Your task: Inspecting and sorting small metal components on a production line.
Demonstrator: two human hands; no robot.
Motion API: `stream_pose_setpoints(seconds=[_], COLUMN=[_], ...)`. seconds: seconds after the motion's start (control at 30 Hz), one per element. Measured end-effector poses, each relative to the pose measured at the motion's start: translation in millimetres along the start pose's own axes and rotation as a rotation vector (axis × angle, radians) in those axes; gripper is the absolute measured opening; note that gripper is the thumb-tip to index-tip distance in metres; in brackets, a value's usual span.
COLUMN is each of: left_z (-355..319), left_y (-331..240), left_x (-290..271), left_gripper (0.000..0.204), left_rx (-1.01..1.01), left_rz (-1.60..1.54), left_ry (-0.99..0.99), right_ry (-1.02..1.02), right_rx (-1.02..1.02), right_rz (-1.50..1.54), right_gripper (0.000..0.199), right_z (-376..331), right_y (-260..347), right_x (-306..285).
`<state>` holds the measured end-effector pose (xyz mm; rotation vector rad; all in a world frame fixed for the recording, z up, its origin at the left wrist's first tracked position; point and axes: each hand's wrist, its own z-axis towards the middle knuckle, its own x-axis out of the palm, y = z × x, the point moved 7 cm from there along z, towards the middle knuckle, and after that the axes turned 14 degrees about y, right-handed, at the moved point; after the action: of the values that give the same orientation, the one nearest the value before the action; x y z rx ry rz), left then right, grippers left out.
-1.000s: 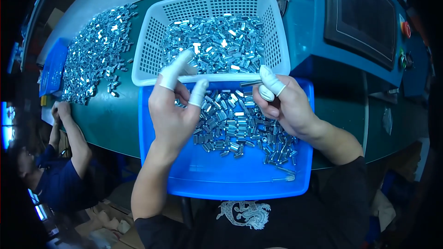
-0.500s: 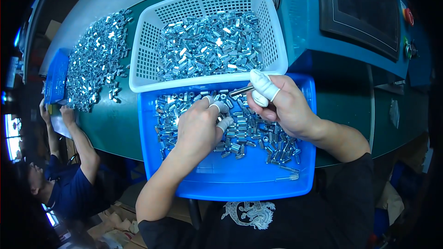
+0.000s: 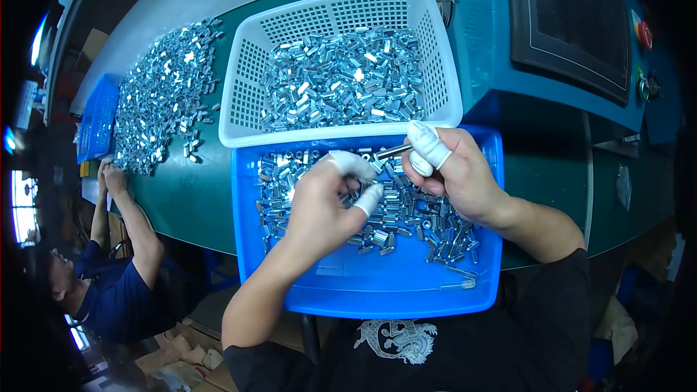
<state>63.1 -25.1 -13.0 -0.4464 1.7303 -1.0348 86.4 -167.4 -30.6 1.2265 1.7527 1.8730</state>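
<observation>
My left hand [image 3: 319, 203], white cots on its fingertips, is closed in a pinch over the blue tray [image 3: 363, 297]. A small shiny hex nut [image 3: 378, 165] shows at its fingertips, partly hidden by them. My right hand [image 3: 465, 174], also with white finger cots, grips a slim metal rod [image 3: 394, 151]. The rod points left, and its tip meets the hex nut beside my left fingers. Below both hands, many long metal hex nuts [image 3: 392, 207] lie loose in the tray, some hidden by my left hand.
A white perforated basket [image 3: 341, 133] full of similar nuts stands behind the tray. Farther left are a loose heap of nuts [image 3: 167, 94], a blue basket [image 3: 98, 117] and a co-worker's hands [image 3: 110, 176]. A clear tube [image 3: 457, 284] lies in the tray; a teal machine [image 3: 552, 80] stands right.
My left hand has risen from the nuts toward the rod's tip, its fingers bringing a nut there. My right hand keeps the rod. The whole view has shifted slightly.
</observation>
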Motion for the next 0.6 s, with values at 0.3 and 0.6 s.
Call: stream_pose_setpoints(seconds=[0.3,0.6], left_z=[-8,-13], left_y=[1,-10], left_x=[-5,-8], left_gripper=[0.019,0.017], left_rx=[0.077,0.19], left_rz=[-0.813,-0.455], left_ry=[-0.072,-0.197], right_ry=[-0.034,0.02], right_rx=[-0.155,-0.138], right_rz=[-0.284,-0.359], right_gripper=[0.036,0.038], right_z=[-4,-5], right_y=[18,13], right_x=[7,12])
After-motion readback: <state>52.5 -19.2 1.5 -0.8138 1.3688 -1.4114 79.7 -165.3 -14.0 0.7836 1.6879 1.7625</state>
